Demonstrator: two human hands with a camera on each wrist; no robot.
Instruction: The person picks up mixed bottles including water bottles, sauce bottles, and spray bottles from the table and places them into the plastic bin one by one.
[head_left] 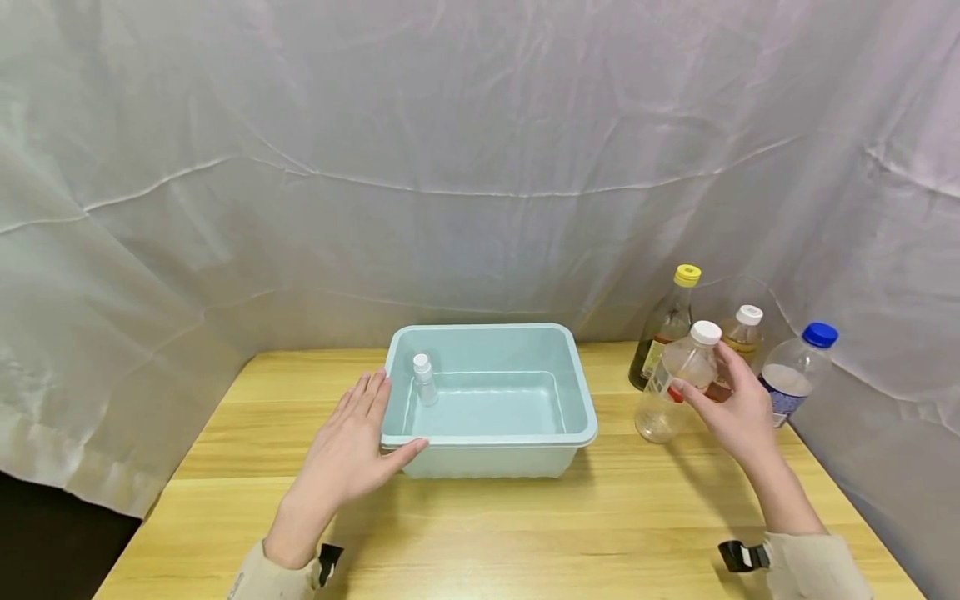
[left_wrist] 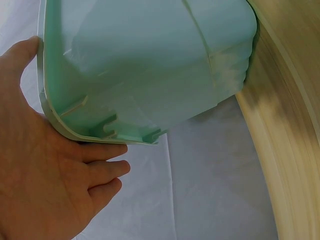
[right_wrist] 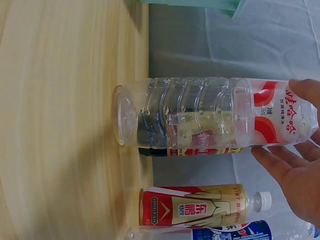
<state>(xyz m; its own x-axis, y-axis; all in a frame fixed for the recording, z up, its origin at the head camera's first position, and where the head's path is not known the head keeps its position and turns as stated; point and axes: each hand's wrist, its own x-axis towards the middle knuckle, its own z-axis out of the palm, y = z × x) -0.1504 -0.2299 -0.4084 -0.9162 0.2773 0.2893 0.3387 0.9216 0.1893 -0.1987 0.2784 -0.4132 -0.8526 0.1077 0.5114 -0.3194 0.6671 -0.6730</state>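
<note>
My right hand [head_left: 738,408] holds a clear plastic water bottle [head_left: 688,362] by its upper part, thumb on one side and fingers on the other. The bottle has a white cap and a red-and-white label [right_wrist: 272,112]. In the right wrist view its base is right at the wooden tabletop. My left hand [head_left: 348,446] rests at the left front corner of a pale green plastic tub [head_left: 487,461], fingers straight along the rim and thumb on the front edge. Inside the tub, at its left, stands a small clear bottle [head_left: 424,379] with a white cap.
Beyond the held bottle stand a dark bottle with a yellow cap [head_left: 687,276], a red-and-gold drink bottle [right_wrist: 195,206] with a white cap, and a clear bottle with a blue cap [head_left: 820,335]. A grey cloth [head_left: 480,250] hangs behind the wooden table [head_left: 480,542].
</note>
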